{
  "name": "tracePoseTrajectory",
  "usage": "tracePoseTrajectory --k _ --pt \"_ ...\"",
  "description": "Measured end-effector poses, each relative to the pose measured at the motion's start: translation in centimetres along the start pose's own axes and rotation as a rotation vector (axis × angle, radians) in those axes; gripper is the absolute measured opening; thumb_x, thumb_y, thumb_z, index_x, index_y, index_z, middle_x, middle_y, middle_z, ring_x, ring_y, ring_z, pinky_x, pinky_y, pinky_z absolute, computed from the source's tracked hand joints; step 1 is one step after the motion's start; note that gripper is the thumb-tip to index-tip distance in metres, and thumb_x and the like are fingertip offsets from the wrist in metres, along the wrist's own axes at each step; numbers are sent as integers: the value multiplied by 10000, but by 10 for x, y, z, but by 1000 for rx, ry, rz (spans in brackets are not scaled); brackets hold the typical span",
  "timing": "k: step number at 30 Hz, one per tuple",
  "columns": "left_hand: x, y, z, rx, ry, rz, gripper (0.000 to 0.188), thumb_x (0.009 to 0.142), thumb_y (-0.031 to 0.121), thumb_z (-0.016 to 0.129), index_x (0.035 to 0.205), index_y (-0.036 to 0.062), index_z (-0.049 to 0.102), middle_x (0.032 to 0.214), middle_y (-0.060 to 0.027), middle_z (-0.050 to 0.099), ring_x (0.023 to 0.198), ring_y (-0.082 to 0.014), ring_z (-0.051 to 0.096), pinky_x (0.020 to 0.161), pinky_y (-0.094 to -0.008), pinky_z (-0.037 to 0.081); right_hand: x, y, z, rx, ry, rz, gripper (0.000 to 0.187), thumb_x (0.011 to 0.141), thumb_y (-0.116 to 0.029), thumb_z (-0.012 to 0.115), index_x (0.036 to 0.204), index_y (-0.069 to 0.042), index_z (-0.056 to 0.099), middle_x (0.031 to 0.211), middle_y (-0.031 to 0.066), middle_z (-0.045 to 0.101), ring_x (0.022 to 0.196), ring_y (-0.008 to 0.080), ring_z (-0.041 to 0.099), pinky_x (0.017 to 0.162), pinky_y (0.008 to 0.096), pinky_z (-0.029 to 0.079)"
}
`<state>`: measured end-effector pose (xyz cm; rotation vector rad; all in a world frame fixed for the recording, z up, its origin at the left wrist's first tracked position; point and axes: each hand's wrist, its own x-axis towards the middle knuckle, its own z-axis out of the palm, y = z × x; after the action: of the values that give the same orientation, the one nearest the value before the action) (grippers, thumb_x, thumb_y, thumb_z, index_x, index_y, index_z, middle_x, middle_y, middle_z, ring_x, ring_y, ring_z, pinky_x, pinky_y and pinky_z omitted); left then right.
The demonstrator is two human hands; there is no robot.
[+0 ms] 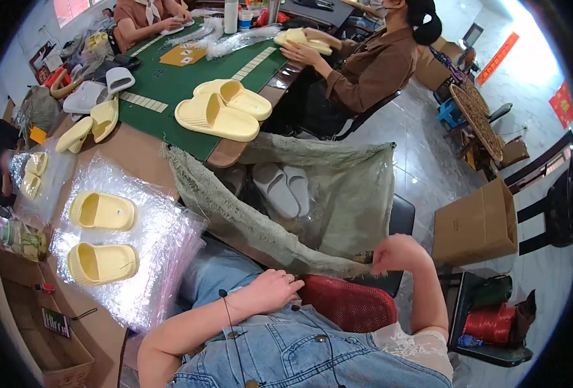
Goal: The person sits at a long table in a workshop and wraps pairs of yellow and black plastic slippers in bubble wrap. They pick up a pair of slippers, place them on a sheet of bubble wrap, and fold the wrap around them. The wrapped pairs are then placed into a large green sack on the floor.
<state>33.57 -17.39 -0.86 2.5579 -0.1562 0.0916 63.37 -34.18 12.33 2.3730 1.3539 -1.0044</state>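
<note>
Green felt table point(170, 84) — grey tiled floor point(429, 161)

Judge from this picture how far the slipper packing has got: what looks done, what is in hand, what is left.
Done: a grey pair lies inside the sack. In hand: the right hand grips the sack's rim; the left hand rests by it, holding nothing visible. Left: two yellow slippers on plastic bags, another yellow pair on the green mat.

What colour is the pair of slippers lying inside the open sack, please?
Pale grey, unlike the yellow ones on the table; the slippers lie inside the green sack, seen in the head view.
</note>
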Motion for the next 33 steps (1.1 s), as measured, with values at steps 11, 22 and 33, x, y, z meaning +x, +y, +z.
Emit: tracePoseTrajectory --k 11,22,33 --pt "-19 14 -37 -11 -47 -54 440 907 245 684 1295 48 623 1067 -123 690 1002 -323 655 888 -427 527 1 -50 -33 -78 437 -187 319 807 -370 774 993 -112 750 817 46 756 843 299 714 749 425 550" --pt "-163 17 -124 92 417 -318 368 941 226 669 1274 76 631 1159 -112 672 1092 -292 641 944 -397 512 82 -260 -63 -230 191 -1221 242 919 -324 692 1045 -118 701 989 70 716 960 312 678 853 439 520" --pt "-323 -12 -121 598 1073 -1162 417 849 138 730 1256 103 645 1395 -181 530 1305 -416 483 1093 -501 430 172 -523 -3 -55 396 -1344 685 835 -548 742 1258 -21 633 1173 176 648 1133 343 618 959 449 506"
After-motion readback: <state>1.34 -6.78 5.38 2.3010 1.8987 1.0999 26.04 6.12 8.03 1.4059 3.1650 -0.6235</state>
